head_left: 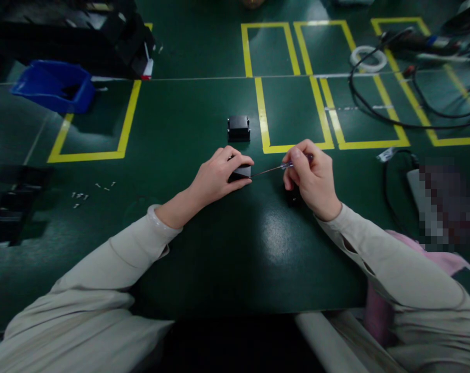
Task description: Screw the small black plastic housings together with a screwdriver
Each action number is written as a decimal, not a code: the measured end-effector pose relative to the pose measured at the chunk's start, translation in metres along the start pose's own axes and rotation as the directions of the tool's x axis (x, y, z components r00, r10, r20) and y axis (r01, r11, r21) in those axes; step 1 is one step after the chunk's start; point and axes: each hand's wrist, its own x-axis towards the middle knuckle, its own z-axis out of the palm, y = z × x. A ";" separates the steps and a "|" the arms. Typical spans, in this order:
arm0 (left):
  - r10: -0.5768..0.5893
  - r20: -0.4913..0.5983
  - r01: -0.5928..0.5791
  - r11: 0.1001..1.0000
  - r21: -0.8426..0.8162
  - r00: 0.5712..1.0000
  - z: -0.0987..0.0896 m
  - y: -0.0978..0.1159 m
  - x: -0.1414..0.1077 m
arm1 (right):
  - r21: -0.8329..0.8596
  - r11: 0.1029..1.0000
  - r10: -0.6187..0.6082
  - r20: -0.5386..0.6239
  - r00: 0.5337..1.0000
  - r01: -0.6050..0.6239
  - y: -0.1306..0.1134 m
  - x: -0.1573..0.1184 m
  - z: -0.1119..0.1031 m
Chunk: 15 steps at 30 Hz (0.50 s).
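The left hand (218,172) is clamped on a small black rectangular block (241,171) on the dark green table (204,254). The block looks light, stiff and perhaps slippery; its far and near sides seem the best hold. The right hand (312,178) is closed around the clear handle of a thin metal-shafted screwdriver (287,165), probably light and rigid, its tip at the block's right end.

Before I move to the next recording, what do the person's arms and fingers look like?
The left sleeve and right sleeve are long, loose and pale beige-grey; the left has a cuff, the right shows slit-like gaps. The left fingers and right fingers are ungloved.
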 end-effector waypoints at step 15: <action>0.011 -0.011 -0.011 1.000 -0.003 1.000 0.001 -0.001 -0.001 | -0.007 1.000 -0.008 0.003 1.000 0.008 0.002 0.000 -0.001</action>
